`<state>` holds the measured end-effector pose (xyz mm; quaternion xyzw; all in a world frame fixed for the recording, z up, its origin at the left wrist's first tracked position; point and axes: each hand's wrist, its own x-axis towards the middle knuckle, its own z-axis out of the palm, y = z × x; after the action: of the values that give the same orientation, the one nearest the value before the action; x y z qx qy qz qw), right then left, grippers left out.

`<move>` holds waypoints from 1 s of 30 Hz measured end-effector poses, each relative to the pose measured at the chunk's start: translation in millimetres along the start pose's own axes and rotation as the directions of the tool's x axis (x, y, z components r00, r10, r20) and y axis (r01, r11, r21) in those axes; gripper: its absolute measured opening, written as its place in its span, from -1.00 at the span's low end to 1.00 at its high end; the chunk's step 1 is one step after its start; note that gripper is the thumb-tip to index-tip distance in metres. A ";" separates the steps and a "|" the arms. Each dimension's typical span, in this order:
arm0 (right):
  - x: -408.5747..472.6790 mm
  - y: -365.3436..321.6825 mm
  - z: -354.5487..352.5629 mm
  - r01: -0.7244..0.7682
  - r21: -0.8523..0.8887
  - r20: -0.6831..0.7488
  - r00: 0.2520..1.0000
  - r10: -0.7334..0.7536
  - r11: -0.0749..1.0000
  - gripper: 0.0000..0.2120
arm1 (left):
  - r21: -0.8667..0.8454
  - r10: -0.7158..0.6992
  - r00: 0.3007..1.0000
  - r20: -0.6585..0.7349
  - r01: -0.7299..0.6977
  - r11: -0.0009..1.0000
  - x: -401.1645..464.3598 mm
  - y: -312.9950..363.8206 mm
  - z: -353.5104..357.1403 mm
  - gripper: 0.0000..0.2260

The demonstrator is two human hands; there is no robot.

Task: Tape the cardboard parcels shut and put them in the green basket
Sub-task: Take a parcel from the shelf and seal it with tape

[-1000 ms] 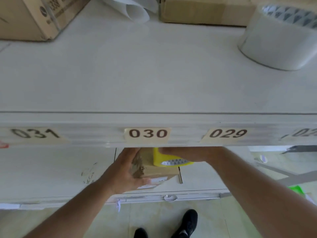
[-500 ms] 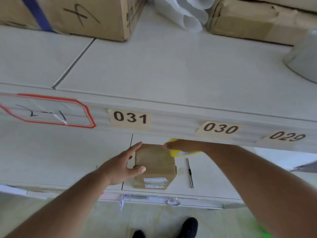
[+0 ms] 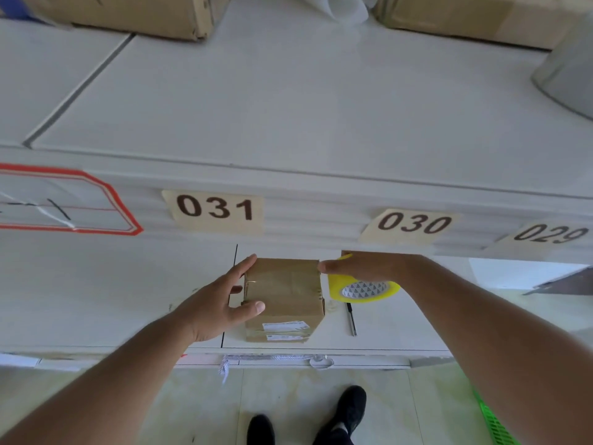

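Down on the lower shelf sits the cardboard parcel, below label 031. The left hand steadies its left side, fingers spread and nearly straight. The right hand grips the yellow tape roll at the parcel's right top edge. Likely risk: the strip wrinkles or misses the seam if the light parcel slides. The green basket waits well apart.

Both forearms are bare right up to the bottom edge of the shot, no sleeves, no watch or rings on the left hand or right hand. Black shoes down below, dark trouser cuffs.
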<state>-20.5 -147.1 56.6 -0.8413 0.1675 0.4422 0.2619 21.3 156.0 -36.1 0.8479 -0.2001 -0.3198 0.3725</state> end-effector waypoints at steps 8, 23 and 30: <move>44.0 31.7 21.8 -0.099 -0.124 -0.246 0.967 0.066 0.987 -0.17 | -0.036 -0.019 0.999 0.026 0.020 0.999 1.6 -0.9 -2.4 -0.17; 56.7 50.5 31.2 0.124 -0.033 -0.352 0.927 -0.127 0.992 -0.36 | 0.788 0.331 0.943 -0.037 -0.177 0.590 16.9 79.9 111.3 -0.05; 64.6 44.0 48.9 0.223 0.228 -0.289 0.945 -0.152 0.948 -0.58 | 0.792 0.113 0.980 -0.161 0.060 0.607 38.8 87.8 77.7 -0.11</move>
<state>-39.5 -157.1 -33.0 -0.8642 0.1759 0.2717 0.3852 -13.6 38.1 -24.9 0.9488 -0.2962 -0.1077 -0.0193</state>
